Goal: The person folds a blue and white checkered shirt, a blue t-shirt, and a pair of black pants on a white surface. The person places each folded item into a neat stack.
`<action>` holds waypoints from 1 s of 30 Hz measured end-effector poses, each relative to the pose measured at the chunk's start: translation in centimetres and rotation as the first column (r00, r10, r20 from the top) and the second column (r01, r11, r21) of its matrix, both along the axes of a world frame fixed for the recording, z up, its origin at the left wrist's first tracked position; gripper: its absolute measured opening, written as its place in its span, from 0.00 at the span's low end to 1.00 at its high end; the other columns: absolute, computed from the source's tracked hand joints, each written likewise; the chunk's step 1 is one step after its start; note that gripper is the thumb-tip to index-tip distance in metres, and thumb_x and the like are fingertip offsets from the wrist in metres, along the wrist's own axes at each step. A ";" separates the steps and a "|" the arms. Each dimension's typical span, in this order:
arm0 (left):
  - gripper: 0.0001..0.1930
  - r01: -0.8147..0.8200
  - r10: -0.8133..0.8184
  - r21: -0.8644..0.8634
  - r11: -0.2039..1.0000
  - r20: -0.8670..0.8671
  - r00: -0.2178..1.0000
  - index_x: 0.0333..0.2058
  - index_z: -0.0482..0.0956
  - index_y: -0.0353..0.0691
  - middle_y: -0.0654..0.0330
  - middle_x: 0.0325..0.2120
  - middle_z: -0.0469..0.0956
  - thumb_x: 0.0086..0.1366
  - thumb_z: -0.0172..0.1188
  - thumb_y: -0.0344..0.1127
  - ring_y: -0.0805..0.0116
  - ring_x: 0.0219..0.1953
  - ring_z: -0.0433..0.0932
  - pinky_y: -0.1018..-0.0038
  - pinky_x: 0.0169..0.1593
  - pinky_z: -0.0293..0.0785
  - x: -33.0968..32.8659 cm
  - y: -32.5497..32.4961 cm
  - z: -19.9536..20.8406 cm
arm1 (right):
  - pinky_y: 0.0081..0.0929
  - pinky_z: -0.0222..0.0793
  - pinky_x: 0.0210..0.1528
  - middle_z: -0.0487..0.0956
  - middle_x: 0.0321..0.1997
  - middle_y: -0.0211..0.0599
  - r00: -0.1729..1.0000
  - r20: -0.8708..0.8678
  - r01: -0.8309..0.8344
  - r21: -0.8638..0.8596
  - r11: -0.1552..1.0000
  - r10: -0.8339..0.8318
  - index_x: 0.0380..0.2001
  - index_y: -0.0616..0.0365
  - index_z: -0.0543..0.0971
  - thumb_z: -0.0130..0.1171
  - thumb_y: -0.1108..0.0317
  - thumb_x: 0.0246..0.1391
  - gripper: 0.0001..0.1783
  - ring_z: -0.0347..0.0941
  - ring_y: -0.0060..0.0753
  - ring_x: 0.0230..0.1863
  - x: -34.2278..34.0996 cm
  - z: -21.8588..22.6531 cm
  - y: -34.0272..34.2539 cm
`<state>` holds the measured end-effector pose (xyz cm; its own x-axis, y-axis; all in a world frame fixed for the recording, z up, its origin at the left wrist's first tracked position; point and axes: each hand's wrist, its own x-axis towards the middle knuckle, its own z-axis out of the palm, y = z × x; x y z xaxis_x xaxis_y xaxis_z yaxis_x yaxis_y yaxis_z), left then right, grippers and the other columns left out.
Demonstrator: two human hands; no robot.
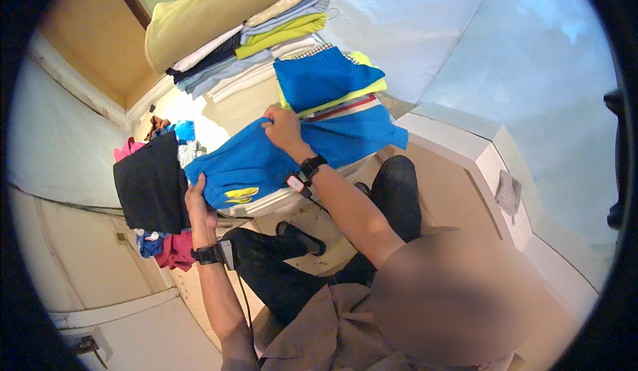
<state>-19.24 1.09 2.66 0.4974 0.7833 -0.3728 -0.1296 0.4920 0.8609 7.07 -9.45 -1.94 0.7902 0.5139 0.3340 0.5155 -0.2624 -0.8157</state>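
1. Fingers (270, 112) of the right hand (287, 133): closed narrowly; the upper edge of a blue garment (262, 165) is pinched by them near its middle.
2. Fingers of the left hand (201, 206): the garment's left end is gripped, with the thumb laid along the edge; the other fingers are largely hidden, and how far they are curled cannot be told.
3. Blue garment, one: spread lengthwise between and beyond the hands, over the near side of a white surface (229, 126); its left part is marked with a yellow emblem (240, 193), and its right end is extended past the right hand.
4. Black folded cloth (151, 183): placed just left of the left hand, on a heap of mixed fabrics.
5. Blue dotted cloth (325, 75): stacked on yellow-green fabric (372, 86), just beyond the right hand.
6. Tan folded textile (216, 15): laid atop the tall pile at the far side.
7. Wrist devices, two: one black-strapped unit (312, 167) is worn on each wrist.
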 end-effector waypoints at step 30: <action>0.20 0.682 0.489 0.730 0.039 -0.609 0.624 0.53 0.79 0.42 0.46 0.64 0.66 0.63 0.63 0.41 0.43 0.67 0.62 0.45 0.64 0.62 6.2 -6.5 -3.3 | 0.51 0.59 0.70 0.75 0.61 0.41 0.902 0.428 0.135 -0.419 0.898 0.064 0.49 0.54 0.78 0.60 0.82 0.36 0.30 0.61 0.57 0.70 3.2 0.1 -25.8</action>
<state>-13.04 -5.38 -0.69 0.7028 0.5987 0.3842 0.5827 -0.7943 0.1719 10.29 -35.29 -1.84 0.6444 0.6576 0.3901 0.7646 -0.5576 -0.3231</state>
